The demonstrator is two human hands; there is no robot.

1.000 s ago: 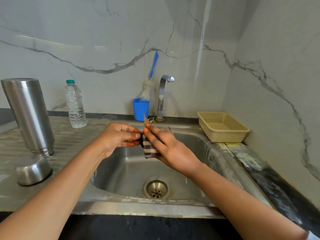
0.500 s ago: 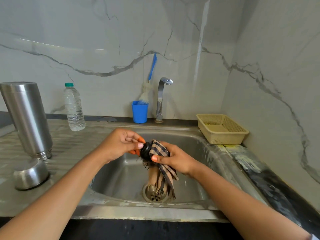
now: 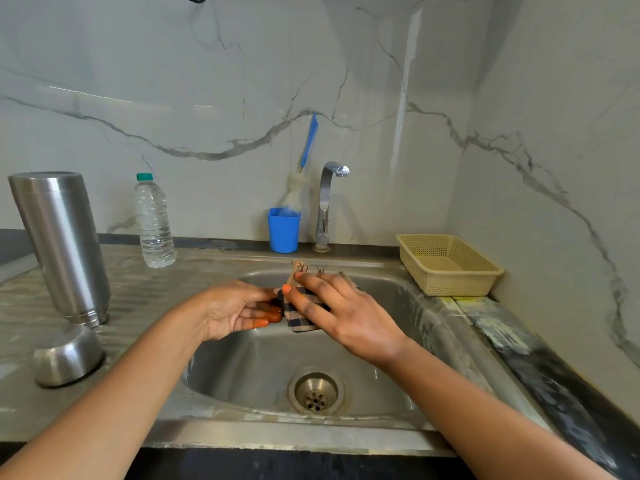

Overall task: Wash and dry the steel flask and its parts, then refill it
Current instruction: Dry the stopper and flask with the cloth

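Far left, flask stands upside down on counter, cap nearer, bottle behind. Over sink, left hand pinches cloth edge; right hand wraps it, fingers barely bent. Anything inside is hidden. Basket far right.

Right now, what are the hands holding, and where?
A checked cloth: the right hand grips it from above, and the left hand pinches its left edge.

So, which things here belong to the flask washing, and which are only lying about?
Job: tall steel flask body, domed steel cap, dark checked cloth held by left hand and right hand, clear plastic water bottle (refill).
Idle: blue plastic cup, beige mesh basket.
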